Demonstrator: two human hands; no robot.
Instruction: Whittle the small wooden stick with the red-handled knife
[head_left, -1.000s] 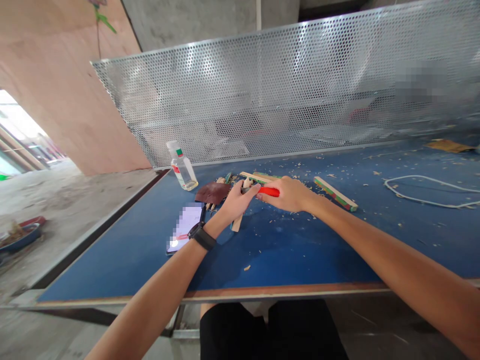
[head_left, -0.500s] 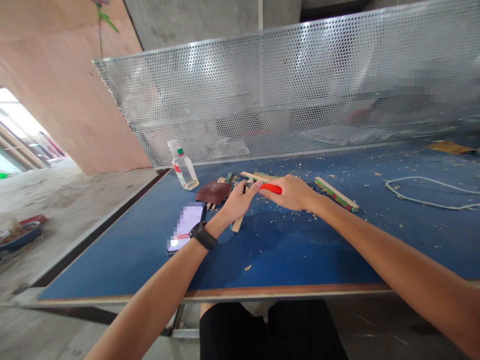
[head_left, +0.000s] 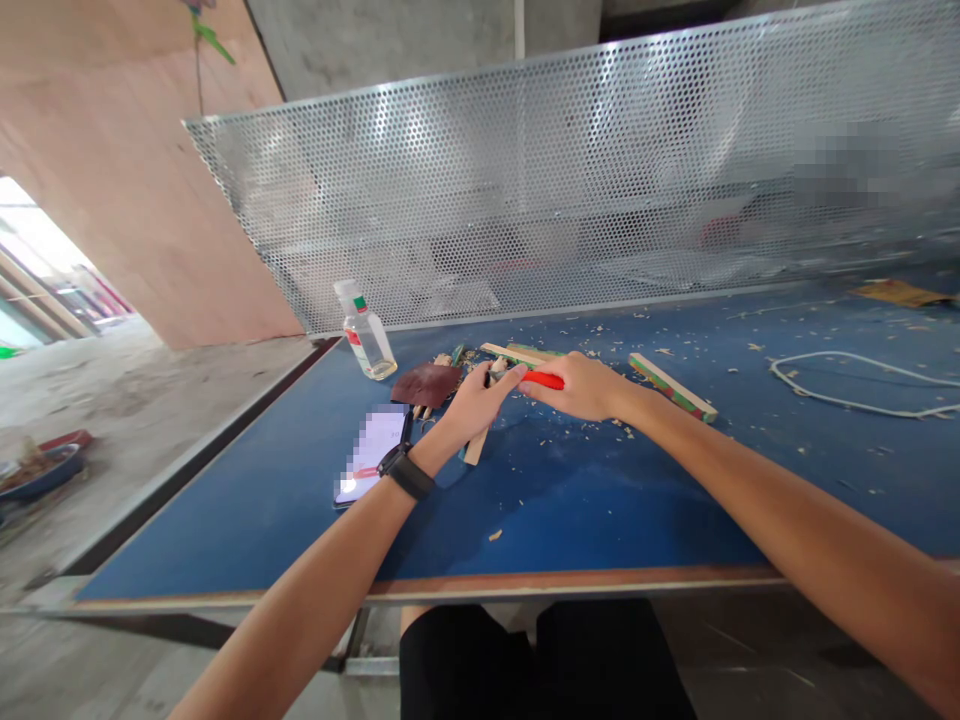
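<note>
My right hand [head_left: 589,388] is closed around a red-handled knife [head_left: 545,380], whose blade is mostly hidden by my fingers. My left hand [head_left: 478,397], with a black watch on the wrist, is wrapped round a wooden stick [head_left: 477,446]; the stick's pale lower end sticks out below the palm. The left thumb reaches across to the front of the red handle, close to the right fingers. Just behind the hands lie more wooden strips [head_left: 525,353]. Pale wood shavings [head_left: 495,536] are scattered over the blue tabletop [head_left: 585,520].
Left of my hands are a phone [head_left: 379,445], a dark red sheet of sandpaper or leather [head_left: 425,384] and a clear bottle [head_left: 369,340]. A green-edged wooden strip [head_left: 673,387] and a white cord [head_left: 862,408] lie to the right. A perforated metal panel [head_left: 487,210] borders the back.
Hardly anything differs. Both hands keep the same grip at nearly the same spot, and the view has shifted very slightly.
</note>
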